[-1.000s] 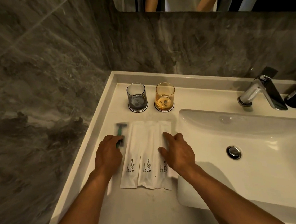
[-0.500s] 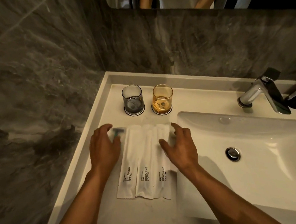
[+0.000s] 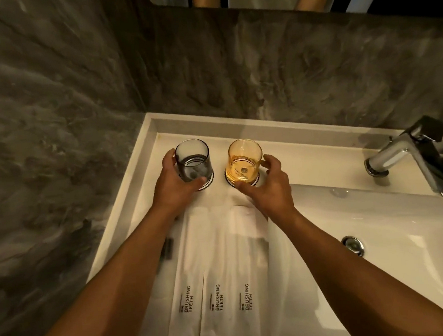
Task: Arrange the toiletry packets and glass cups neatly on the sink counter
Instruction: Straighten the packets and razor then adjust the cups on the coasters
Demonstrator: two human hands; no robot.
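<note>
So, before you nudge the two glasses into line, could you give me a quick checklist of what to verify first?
1. Left hand wrapped around the grey glass: ok.
2. Right hand gripping the amber glass: cannot tell; fingers bracket its base.
3. Both glasses upright on their coasters: ok.
4. Gap between the glasses, no touching: ok.
5. Three toothbrush packets side by side below the glasses: ok.
6. Dark item beside the left forearm aligned: cannot tell, mostly hidden.

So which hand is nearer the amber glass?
Right. The right hand cups the amber glass; the left hand is wrapped around the grey glass beside it.
</note>
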